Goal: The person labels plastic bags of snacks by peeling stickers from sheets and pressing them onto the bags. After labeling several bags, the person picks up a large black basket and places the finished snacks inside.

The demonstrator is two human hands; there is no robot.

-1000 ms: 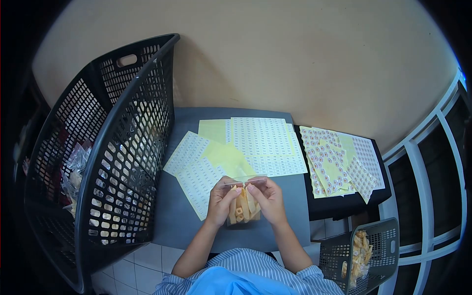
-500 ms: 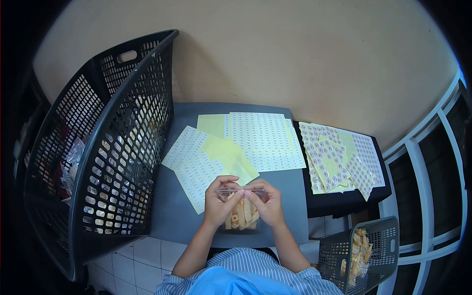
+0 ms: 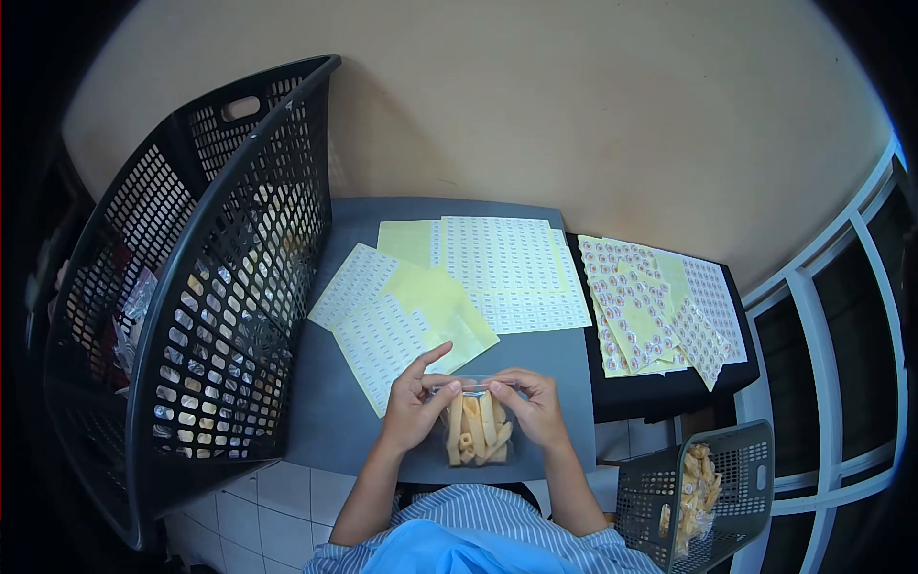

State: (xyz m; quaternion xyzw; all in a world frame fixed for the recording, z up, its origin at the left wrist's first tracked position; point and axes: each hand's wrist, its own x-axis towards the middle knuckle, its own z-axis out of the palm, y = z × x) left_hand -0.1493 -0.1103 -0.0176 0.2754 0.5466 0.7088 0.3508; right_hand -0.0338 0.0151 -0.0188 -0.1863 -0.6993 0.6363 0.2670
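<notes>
a left hand point(image 3: 413, 407) pinches one top corner of a clear pouch point(image 3: 478, 430) between thumb and curled fingers, one finger stretched out, while the right hand point(image 3: 535, 407) closes thumb to fingers on the opposite corner, above the near part of a grey table point(image 3: 325, 421). the pouch hangs roughly upright, pale sticks inside; it looks light, its film thin, limp and perhaps slippery, its contents likely brittle, so the top edge seems the safest hold. both wrists angle inward, forearms reaching over the table's near edge from striped sleeves point(image 3: 598, 536). beyond the hands, printed sheets point(image 3: 507, 249) overlap on the table; sticker sheets point(image 3: 641, 316) lie to its right, a large basket point(image 3: 142, 430) stands at its left, and a smaller basket point(image 3: 755, 507) sits lower right of it.
</notes>
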